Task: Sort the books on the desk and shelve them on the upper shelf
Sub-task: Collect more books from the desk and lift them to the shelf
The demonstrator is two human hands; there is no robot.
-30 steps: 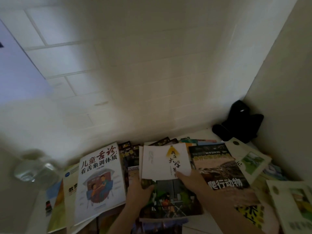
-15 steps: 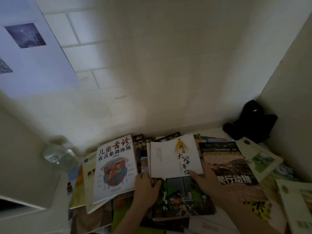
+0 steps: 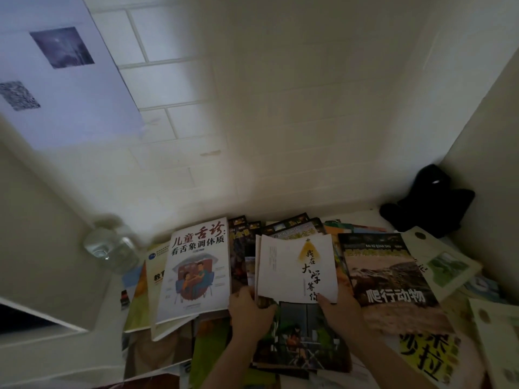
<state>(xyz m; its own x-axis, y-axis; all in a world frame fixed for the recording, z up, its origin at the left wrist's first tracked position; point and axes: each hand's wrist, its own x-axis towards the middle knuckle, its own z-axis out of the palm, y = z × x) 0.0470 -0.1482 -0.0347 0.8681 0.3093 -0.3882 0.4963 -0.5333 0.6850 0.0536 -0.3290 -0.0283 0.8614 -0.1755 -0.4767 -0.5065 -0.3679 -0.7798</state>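
Head view. Both hands held a white book (image 3: 297, 266) by its near edge above the spread of books covering the desk (image 3: 370, 216). The left hand (image 3: 248, 311) pinched the near left corner, its grip clenched on the cover; the right hand (image 3: 341, 308) gripped the near right corner with the thumb on top. The book lay slightly raised over a dark-green one (image 3: 300, 338), between a white children's title (image 3: 196, 265) and a reptile book (image 3: 390, 282). To lift cleanly, the grips would best slide deeper along both sides so the thin cover did not bend. The upper shelf was not in view.
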